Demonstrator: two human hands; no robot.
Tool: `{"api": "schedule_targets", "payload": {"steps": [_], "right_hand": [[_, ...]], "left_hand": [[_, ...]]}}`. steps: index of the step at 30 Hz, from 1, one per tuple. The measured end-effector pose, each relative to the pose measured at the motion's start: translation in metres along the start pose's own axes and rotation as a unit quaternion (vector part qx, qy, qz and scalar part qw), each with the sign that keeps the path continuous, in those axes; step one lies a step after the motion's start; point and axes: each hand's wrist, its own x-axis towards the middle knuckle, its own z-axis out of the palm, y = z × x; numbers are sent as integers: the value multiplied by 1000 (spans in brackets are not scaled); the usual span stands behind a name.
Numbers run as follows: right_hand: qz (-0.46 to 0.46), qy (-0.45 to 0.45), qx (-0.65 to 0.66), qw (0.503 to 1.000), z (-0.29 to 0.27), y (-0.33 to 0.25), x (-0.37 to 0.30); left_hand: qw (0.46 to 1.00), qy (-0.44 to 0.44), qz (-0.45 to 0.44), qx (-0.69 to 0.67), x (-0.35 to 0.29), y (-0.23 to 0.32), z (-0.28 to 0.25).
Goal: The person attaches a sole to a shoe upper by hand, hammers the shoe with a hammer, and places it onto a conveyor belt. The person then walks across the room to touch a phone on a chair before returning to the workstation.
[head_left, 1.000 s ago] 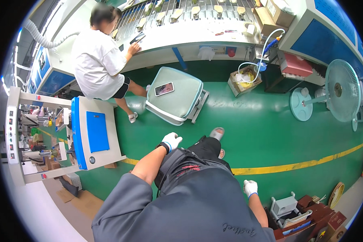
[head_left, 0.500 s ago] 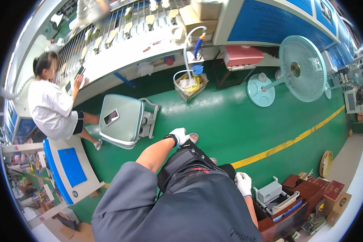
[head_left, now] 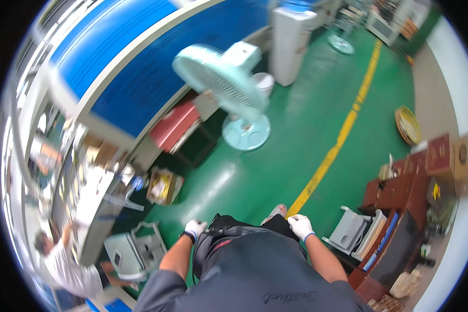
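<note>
My left hand [head_left: 196, 228], in a white work glove with a dark band at the wrist, hangs beside my left hip. Motion smears its fingers, and nothing shows in its grasp. On the other side, my right hand [head_left: 300, 227] wears a white glove with a blue cuff edge. Its fingers curl in loosely beside my dark shorts, with no object visible in them. Neither hand touches any equipment. Below, one foot in a light sandal [head_left: 277, 212] stands at the near end of the yellow floor line [head_left: 334, 152].
Ahead stands a pale green pedestal fan [head_left: 246, 132] by blue machine panels [head_left: 140, 86]. A pink box [head_left: 177, 125], a carton of scraps [head_left: 161, 186] and a chair [head_left: 124, 255] with a phone are left, near another person [head_left: 73, 270]. A brown cabinet [head_left: 395, 249] is close on the right.
My view has swung to the right, so the fan, chair and other person now sit further left. My left hand has drawn back toward my hip; my right stays beside my thigh.
</note>
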Motion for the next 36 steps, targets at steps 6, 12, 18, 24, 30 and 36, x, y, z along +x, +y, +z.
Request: {"api": "schedule_targets", "payload": {"steps": [6,12,18,24,30,36], "right_hand": [[88,89,-143,982,-230,41,57],[196,203,4,959,-356,77,116],[236,123,6,964,-415,72,191],[266,232,96,931,-533,78,289],[263,222,155,926,-687,53,435],[282,127,83,947,-901,42,598]], "left_hand": [[999,-33,10,-41,74,233,-18],[989,-76,84,95,219,446,30],[905,-269,292,153,427,653,96],[914,-205,317,146,529,1026,88],[933,-232,267,-59,581,1319,97],[913,-195,324,153,657,1407,110]]}}
